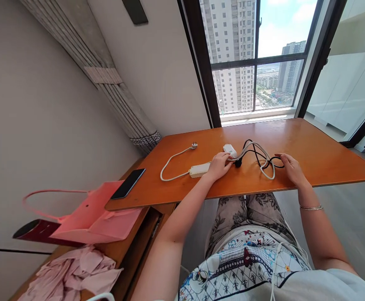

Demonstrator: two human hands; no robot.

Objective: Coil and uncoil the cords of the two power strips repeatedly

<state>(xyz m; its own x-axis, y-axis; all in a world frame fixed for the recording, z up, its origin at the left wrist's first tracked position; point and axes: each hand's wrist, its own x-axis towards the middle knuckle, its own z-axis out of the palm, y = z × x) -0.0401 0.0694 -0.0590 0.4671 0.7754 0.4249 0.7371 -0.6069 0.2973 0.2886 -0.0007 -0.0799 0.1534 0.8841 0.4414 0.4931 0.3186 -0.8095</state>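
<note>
A white power strip (199,170) lies on the orange-brown table (307,138), its cord curving left to a three-pin plug (194,145). My left hand (220,166) lies across the strip's right end, hiding it. Its fingers close at the left end of a white cable (267,161); their exact grip is partly hidden. Beside those fingertips are a white charger (230,149) and a black plug (238,162). My right hand (291,169) pinches a loop of black cable (278,158) at its right side. The white and black cables cross loosely between my hands.
A dark phone (128,184) lies at the table's left edge. Below it, a pink bag (97,213), a dark red cylinder (46,231) and crumpled pink cloth (72,271) rest on a wooden cabinet. A window (257,62) stands beyond the table's far edge.
</note>
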